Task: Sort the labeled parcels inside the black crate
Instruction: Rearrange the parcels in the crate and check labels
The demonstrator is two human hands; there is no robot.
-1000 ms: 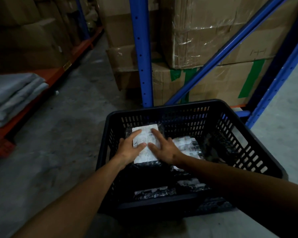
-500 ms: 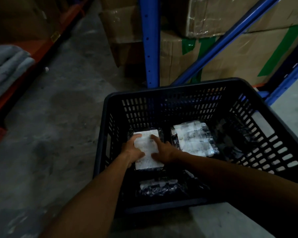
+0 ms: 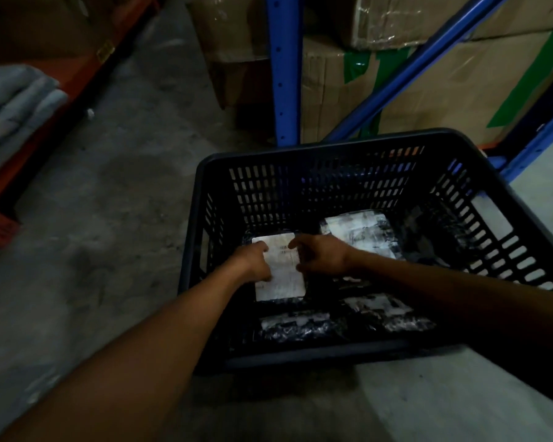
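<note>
A black slotted crate (image 3: 300, 154) stands on the concrete floor. Inside at the left lies a dark parcel with a white label (image 3: 283, 283). My left hand (image 3: 253, 263) rests on the label's left side, and my right hand (image 3: 320, 258) on its right side, fingers spread and pressing down. A second labeled parcel (image 3: 361, 234) lies flat at the back middle of the crate. Two more labeled parcels, one (image 3: 294, 325) near the front wall and one (image 3: 380, 309) to its right, lie partly in shadow.
Blue rack uprights (image 3: 283, 68) and a slanted brace stand just behind the crate, with taped cardboard boxes (image 3: 428, 87) stacked behind them. At the left runs an orange shelf beam (image 3: 87, 62) with folded grey cloth (image 3: 10, 106). Bare concrete floor lies left of the crate.
The view has tilted down and the crate now looks closer. Both hands have slid a little toward me on the same labeled parcel, which has sunk lower in the crate.
</note>
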